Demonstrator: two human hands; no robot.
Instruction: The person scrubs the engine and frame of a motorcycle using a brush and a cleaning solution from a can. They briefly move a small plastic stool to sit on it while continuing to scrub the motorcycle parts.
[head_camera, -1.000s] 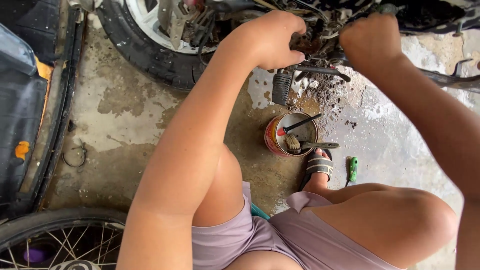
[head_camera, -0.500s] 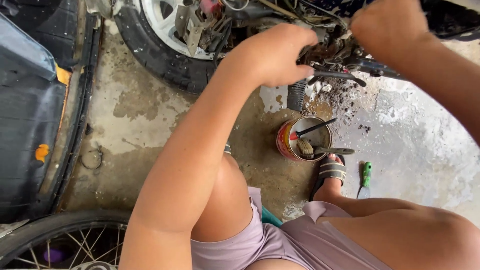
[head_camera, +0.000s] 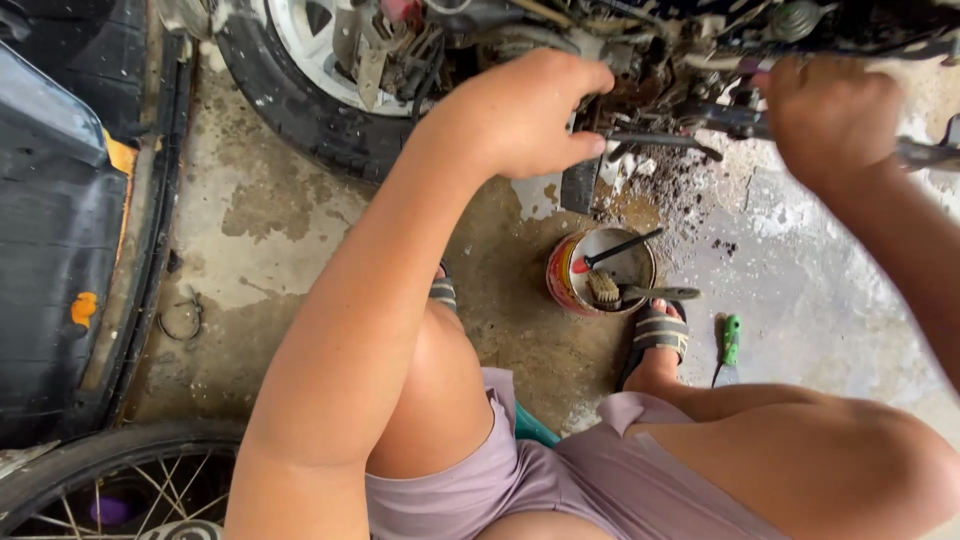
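The tin (head_camera: 600, 270) of brushes beside the sandalled foot (head_camera: 655, 340) could be tipped by a shifted leg, while farther up the left hand (head_camera: 525, 115), fingers pinched on the greasy motorcycle underside (head_camera: 650, 60), and the right hand (head_camera: 835, 120), fisted round a dark bar (head_camera: 925, 152), could be thrown off by a slip.

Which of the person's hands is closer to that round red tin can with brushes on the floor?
Left. The left hand hovers directly above the round red tin can; the right hand is farther right.

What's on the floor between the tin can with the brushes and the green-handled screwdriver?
In the head view, the person's sandalled foot stands between the tin can and the green-handled screwdriver; a brush handle sticks out of the can toward it.
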